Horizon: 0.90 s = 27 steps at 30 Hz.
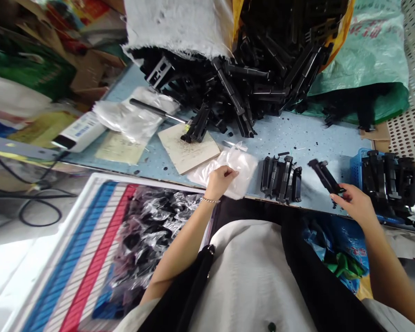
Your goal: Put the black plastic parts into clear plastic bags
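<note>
My left hand (221, 180) is closed in a pinch on a clear plastic bag (235, 169) lying at the near edge of the blue table (290, 133). My right hand (352, 202) grips one end of a long black plastic part (324, 175), which lies slanted on the table. Between my hands stands a short row of the same black parts (281, 179), side by side.
A large heap of black parts (252, 69) spills from a white and yellow sack at the back. A blue basket (387, 182) at the right holds more parts. At the left, a striped bag (138, 240) holds bagged parts. A cardboard sheet (190, 150) lies mid-table.
</note>
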{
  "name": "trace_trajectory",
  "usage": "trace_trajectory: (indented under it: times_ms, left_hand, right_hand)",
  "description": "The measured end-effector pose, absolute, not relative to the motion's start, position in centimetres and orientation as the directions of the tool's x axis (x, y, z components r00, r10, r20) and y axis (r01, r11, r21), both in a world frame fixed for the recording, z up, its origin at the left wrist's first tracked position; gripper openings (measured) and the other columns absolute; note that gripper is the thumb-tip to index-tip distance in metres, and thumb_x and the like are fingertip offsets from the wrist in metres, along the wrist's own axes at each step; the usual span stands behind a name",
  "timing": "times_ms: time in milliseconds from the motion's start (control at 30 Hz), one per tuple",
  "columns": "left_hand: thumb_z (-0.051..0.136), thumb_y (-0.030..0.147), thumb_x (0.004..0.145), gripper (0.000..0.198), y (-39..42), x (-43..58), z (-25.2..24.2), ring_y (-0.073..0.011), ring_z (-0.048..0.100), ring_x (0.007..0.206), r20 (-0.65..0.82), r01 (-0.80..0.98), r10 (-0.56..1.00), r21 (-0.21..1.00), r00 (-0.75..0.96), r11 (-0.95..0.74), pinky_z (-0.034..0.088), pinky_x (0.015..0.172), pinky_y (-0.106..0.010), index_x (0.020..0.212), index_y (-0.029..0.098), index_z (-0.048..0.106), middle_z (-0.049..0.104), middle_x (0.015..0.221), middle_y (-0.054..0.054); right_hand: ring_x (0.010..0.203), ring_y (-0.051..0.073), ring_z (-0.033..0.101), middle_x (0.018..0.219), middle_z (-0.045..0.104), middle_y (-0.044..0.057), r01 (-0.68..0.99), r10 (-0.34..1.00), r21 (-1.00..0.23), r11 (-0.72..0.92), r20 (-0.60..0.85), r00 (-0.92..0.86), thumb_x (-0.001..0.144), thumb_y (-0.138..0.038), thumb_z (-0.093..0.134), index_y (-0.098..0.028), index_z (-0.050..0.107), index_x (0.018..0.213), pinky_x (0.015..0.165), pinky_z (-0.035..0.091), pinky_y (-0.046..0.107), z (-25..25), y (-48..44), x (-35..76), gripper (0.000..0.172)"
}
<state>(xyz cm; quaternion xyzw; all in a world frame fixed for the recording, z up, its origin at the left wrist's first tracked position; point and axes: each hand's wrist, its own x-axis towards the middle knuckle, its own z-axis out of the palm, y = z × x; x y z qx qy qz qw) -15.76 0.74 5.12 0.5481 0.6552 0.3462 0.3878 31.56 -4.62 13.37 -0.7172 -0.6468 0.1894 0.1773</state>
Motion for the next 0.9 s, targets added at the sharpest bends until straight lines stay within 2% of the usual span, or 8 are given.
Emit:
trace_trajectory:
  times_ms: [100, 167, 233, 333, 400, 567, 767, 900]
  left_hand:
    - [0.065, 0.03, 0.079, 0.011, 0.5, -16.1, 5.3, -0.0146, 0.058, 0.065, -0.196, 0.313, 0.975, 0.924, -0.106, 0.22, 0.045, 0.063, -0.027, 0.08, 0.02, 0.062, 0.063, 0.071, 0.002]
    - [0.067, 0.026, 0.073, 0.015, 0.4, -15.6, 5.3, -0.0145, 0.061, 0.068, -0.214, 0.233, 0.97, 0.943, -0.119, 0.237, 0.046, 0.064, -0.026, 0.083, 0.021, 0.056, 0.066, 0.076, 0.001]
    - [0.069, 0.023, 0.07, 0.022, 0.2, -15.4, 5.3, -0.0141, 0.062, 0.067, -0.21, 0.206, 0.97, 0.951, -0.119, 0.231, 0.048, 0.063, -0.026, 0.08, 0.022, 0.05, 0.067, 0.077, 0.001]
    - [0.069, 0.021, 0.071, 0.022, -0.4, -15.9, 5.5, -0.014, 0.061, 0.064, -0.17, 0.272, 0.973, 0.94, -0.156, 0.207, 0.05, 0.062, -0.027, 0.078, 0.022, 0.048, 0.066, 0.074, 0.002]
    - [0.064, 0.019, 0.077, 0.011, -0.8, -16.6, 5.7, -0.0156, 0.064, 0.07, -0.091, 0.361, 0.982, 0.921, -0.168, 0.147, 0.053, 0.068, -0.029, 0.08, 0.021, 0.054, 0.069, 0.077, 0.0]
    - [0.047, 0.008, 0.085, 0.027, -1.2, -17.0, 5.8, -0.0197, 0.07, 0.097, 0.151, 0.529, 0.986, 0.833, 0.067, -0.163, 0.057, 0.093, -0.037, 0.091, 0.02, 0.071, 0.075, 0.098, -0.006]
    - [0.049, 0.015, 0.095, 0.029, -1.7, -18.3, 6.9, -0.0231, 0.068, 0.111, 0.309, 0.715, 0.951, 0.665, -0.002, -0.214, 0.057, 0.098, -0.041, 0.112, 0.019, 0.073, 0.069, 0.12, -0.013]
    - [0.043, 0.008, 0.095, 0.036, -2.2, -19.0, 7.2, -0.0238, 0.067, 0.116, 0.322, 0.778, 0.937, 0.551, 0.138, -0.303, 0.056, 0.103, -0.044, 0.108, 0.019, 0.075, 0.068, 0.127, -0.013]
  right_hand:
    - [0.057, 0.016, 0.054, 0.073, 0.064, 0.002, 0.265, 0.951, -0.914, -0.308, -0.288, 0.112, 0.067, -0.06, 0.08, -0.023, 0.069, 0.097, 0.053, 0.044, 0.03, 13.8, -5.2, 24.4, 0.048]
    - [0.056, 0.014, 0.05, 0.077, 0.066, 0.005, -0.173, 0.853, -0.844, -0.507, -0.462, -0.244, 0.067, -0.066, 0.078, -0.02, 0.069, 0.097, 0.048, 0.04, 0.028, 13.3, -5.7, 18.5, 0.055]
    - [0.054, 0.011, 0.045, 0.075, 0.064, 0.005, -0.366, 0.66, -0.568, -0.737, -0.487, -0.572, 0.073, -0.065, 0.074, -0.015, 0.069, 0.099, 0.044, 0.034, 0.023, 12.1, -6.1, 13.0, 0.056]
    - [0.052, 0.007, 0.034, 0.068, 0.056, 0.001, -0.361, 0.419, -0.213, -0.908, -0.465, -0.78, 0.085, -0.061, 0.066, -0.008, 0.069, 0.099, 0.04, 0.028, 0.017, 10.0, -6.6, 8.1, 0.055]
    - [0.052, 0.005, 0.032, 0.068, 0.054, 0.0, -0.377, 0.39, -0.13, -0.917, -0.484, -0.783, 0.088, -0.057, 0.067, -0.006, 0.069, 0.098, 0.04, 0.027, 0.014, 9.1, -6.9, 7.2, 0.052]
    - [0.052, 0.007, 0.033, 0.068, 0.054, 0.001, -0.448, 0.438, -0.086, -0.89, -0.436, -0.786, 0.093, -0.058, 0.06, -0.005, 0.068, 0.102, 0.039, 0.029, 0.016, 9.1, -7.4, 7.6, 0.054]
    - [0.052, 0.006, 0.031, 0.067, 0.052, -0.001, -0.448, 0.438, -0.091, -0.889, -0.454, -0.776, 0.087, -0.057, 0.068, -0.004, 0.069, 0.099, 0.039, 0.03, 0.015, 8.4, -6.7, 7.4, 0.054]
    - [0.052, 0.008, 0.031, 0.065, 0.051, -0.002, -0.466, 0.474, -0.13, -0.875, -0.419, -0.774, 0.089, -0.059, 0.065, -0.006, 0.069, 0.102, 0.038, 0.031, 0.016, 8.9, -6.8, 7.6, 0.055]
